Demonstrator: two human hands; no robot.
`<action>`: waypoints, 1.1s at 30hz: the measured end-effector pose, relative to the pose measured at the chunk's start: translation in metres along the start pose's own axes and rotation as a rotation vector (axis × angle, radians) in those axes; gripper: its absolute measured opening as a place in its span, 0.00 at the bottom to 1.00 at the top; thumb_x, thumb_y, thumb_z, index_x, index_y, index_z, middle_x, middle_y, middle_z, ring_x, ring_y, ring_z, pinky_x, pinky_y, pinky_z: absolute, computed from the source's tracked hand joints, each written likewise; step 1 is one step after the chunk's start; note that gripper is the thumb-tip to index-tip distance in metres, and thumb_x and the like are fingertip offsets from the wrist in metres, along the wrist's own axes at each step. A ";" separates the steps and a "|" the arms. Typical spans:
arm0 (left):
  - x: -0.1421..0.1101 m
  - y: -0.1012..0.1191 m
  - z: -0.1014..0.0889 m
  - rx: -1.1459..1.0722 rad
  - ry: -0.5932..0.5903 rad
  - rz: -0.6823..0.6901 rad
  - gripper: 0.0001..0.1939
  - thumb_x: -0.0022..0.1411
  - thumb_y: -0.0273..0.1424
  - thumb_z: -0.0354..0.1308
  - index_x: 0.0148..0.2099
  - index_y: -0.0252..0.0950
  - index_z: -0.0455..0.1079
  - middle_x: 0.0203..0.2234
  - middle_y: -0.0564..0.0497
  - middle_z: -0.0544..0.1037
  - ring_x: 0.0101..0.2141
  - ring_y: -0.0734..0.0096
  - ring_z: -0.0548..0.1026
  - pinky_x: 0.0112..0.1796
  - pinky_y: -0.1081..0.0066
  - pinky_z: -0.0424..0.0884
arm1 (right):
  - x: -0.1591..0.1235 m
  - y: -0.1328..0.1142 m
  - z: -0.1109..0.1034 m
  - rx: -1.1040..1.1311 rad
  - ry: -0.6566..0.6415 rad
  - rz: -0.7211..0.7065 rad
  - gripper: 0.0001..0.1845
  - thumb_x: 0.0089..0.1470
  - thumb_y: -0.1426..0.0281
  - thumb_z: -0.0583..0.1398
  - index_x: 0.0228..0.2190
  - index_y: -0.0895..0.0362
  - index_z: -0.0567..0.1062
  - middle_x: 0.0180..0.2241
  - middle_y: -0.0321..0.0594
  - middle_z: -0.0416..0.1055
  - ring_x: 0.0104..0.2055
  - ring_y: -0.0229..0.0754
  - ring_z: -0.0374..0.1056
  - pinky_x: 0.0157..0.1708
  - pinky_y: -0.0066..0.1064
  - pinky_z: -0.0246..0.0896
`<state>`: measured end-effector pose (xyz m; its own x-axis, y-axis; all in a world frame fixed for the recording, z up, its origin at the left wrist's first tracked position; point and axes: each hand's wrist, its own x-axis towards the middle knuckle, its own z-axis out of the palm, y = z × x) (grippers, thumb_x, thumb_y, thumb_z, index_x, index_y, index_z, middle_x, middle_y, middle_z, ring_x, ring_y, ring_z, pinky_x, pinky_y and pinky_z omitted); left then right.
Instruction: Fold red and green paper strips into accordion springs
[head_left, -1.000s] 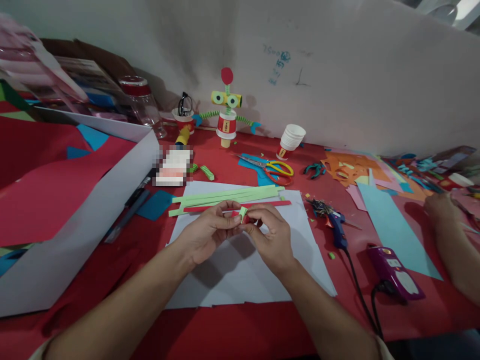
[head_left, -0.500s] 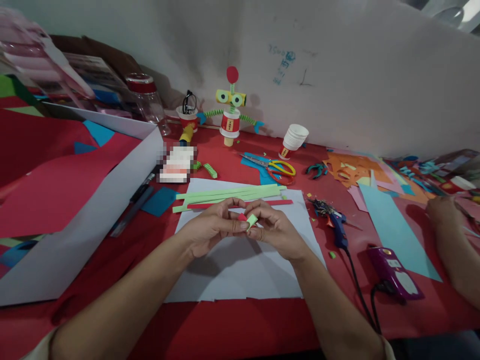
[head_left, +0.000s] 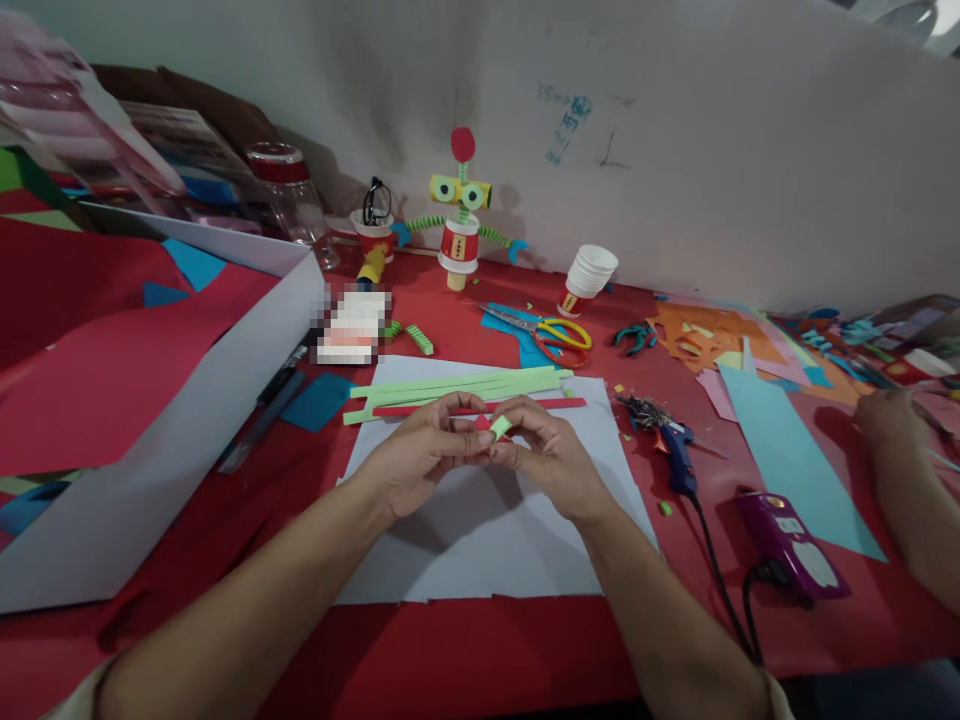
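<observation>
My left hand (head_left: 420, 455) and my right hand (head_left: 551, 455) meet over a white sheet (head_left: 487, 540), both pinching a small folded piece of green and red paper strip (head_left: 496, 428) between thumbs and fingertips. Just beyond my fingers lie several long green paper strips (head_left: 457, 385) and one red strip (head_left: 540, 405) on the sheet's far edge.
A blue glue gun (head_left: 679, 450) and purple plug block (head_left: 787, 545) lie to the right. Scissors (head_left: 551, 335), stacked paper cups (head_left: 589, 278) and a paper-cup robot figure (head_left: 459, 225) stand behind. Another person's hand (head_left: 889, 420) rests at far right. Large red and grey sheets (head_left: 112, 400) fill the left.
My hands have shifted slightly and turned the folded piece between the fingertips; it stays pinched by both hands. The view has drifted a little.
</observation>
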<state>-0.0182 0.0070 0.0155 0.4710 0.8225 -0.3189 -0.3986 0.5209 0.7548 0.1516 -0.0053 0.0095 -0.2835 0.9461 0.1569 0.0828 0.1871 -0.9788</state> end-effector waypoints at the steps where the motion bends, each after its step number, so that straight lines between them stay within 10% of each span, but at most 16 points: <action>1: 0.000 -0.001 0.000 -0.017 0.013 0.006 0.20 0.44 0.24 0.68 0.39 0.36 0.65 0.21 0.55 0.75 0.26 0.73 0.75 0.34 0.71 0.68 | 0.000 0.000 0.000 -0.012 0.017 -0.004 0.09 0.47 0.62 0.65 0.30 0.52 0.75 0.35 0.37 0.65 0.38 0.40 0.63 0.42 0.34 0.59; 14: 0.001 -0.014 0.009 0.140 0.184 0.276 0.18 0.48 0.26 0.66 0.37 0.40 0.59 0.21 0.60 0.73 0.25 0.77 0.71 0.28 0.77 0.63 | -0.003 0.000 0.007 0.078 0.226 0.080 0.04 0.49 0.67 0.63 0.29 0.53 0.78 0.33 0.36 0.71 0.35 0.38 0.65 0.36 0.30 0.59; 25: -0.002 -0.019 0.016 0.346 0.223 0.404 0.15 0.50 0.26 0.63 0.35 0.40 0.58 0.25 0.57 0.73 0.26 0.73 0.72 0.28 0.74 0.66 | -0.004 -0.007 0.021 0.591 0.266 0.472 0.05 0.44 0.71 0.61 0.28 0.54 0.69 0.25 0.31 0.68 0.25 0.34 0.63 0.27 0.26 0.56; 33: 0.000 -0.015 0.019 0.038 0.300 0.255 0.18 0.45 0.25 0.67 0.34 0.39 0.60 0.19 0.60 0.72 0.25 0.77 0.71 0.31 0.77 0.65 | -0.010 0.000 0.026 0.169 0.375 0.156 0.13 0.47 0.66 0.64 0.37 0.50 0.71 0.37 0.35 0.69 0.30 0.35 0.65 0.32 0.28 0.63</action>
<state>0.0026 -0.0056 0.0152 0.1075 0.9576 -0.2672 -0.4411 0.2868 0.8504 0.1292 -0.0217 0.0047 0.0895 0.9959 0.0120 -0.0692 0.0183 -0.9974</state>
